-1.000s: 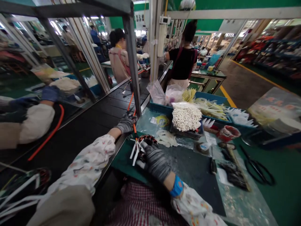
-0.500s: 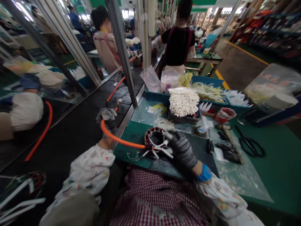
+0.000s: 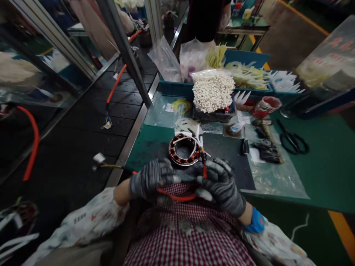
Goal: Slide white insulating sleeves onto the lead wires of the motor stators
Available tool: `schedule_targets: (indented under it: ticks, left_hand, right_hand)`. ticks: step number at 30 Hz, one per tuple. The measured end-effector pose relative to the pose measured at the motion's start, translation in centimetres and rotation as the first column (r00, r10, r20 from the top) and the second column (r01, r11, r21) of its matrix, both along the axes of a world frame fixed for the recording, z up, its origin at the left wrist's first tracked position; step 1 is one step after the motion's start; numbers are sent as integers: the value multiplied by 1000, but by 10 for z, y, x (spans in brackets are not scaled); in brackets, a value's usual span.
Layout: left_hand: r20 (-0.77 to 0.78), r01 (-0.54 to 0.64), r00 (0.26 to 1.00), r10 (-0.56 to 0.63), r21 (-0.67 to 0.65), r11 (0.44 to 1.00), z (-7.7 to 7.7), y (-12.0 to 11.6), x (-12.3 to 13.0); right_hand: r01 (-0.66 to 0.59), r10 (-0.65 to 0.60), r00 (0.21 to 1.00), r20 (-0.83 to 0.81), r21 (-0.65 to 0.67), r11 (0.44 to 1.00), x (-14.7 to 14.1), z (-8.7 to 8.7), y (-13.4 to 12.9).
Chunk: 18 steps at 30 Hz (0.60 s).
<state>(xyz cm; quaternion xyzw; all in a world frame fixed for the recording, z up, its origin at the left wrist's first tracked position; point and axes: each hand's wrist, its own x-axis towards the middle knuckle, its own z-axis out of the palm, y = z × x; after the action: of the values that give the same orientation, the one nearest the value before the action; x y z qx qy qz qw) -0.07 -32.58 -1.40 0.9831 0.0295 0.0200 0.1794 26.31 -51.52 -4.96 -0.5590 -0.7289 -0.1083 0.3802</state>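
A ring-shaped motor stator [image 3: 174,154] with copper-coloured windings lies on the dark mat in front of me. White sleeves and coloured wires leave its right side and join an orange-red cable [image 3: 181,198], which loops down toward my lap. My left hand [image 3: 154,178], in a striped grey glove, is curled over the cable's left part. At the right end of the loop, my right hand [image 3: 222,184], gloved alike, has its fingers closed around the cable just below the stator's wires. Between the hands the cable sags in front of the checked apron [image 3: 177,236].
A bag of white bead-like pieces [image 3: 213,92] sits behind the stator, before blue bins [image 3: 173,88] of sleeves. Black scissors [image 3: 294,142], a screwdriver [image 3: 244,147] and a red roll [image 3: 267,106] lie rightward. To the left runs a dark slatted conveyor [image 3: 91,151], with a metal post [image 3: 130,55] beside it.
My left hand has come from over the conveyor to the table's front edge, bringing the cable along. The stator has turned, its wires now at the right. My right hand has moved down onto the cable.
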Motion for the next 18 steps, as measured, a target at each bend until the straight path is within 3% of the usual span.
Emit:
schedule_targets:
  ticks: [3, 5, 9, 11, 13, 15, 18]
  left_hand:
    - [-9, -46, 999, 47, 104, 994, 22, 38, 25]
    - [-62, -58, 996, 66, 131, 990, 28, 49, 40]
    - [-125, -129, 981, 150, 161, 978, 16, 26, 58]
    - [-121, -165, 974, 190, 194, 967, 14, 9, 56]
    - [-130, -124, 980, 153, 207, 970, 22, 5, 49]
    - [-166, -43, 983, 75, 188, 981, 38, 15, 40]
    - [-210, 41, 978, -6, 162, 986, 62, 44, 35]
  right_hand:
    - [57, -58, 998, 19, 37, 998, 3, -8, 10]
    - [73, -74, 997, 9, 50, 996, 5, -7, 18]
    - [90, -86, 995, 53, -69, 994, 15, 3, 38]
    - [9, 5, 997, 82, -165, 986, 25, 12, 52]
    - [-135, 168, 980, 104, -266, 954, 38, 26, 71]
    - [-290, 353, 929, 110, -374, 881, 49, 43, 95]
    - [-481, 609, 781, 139, -487, 729, 49, 68, 138]
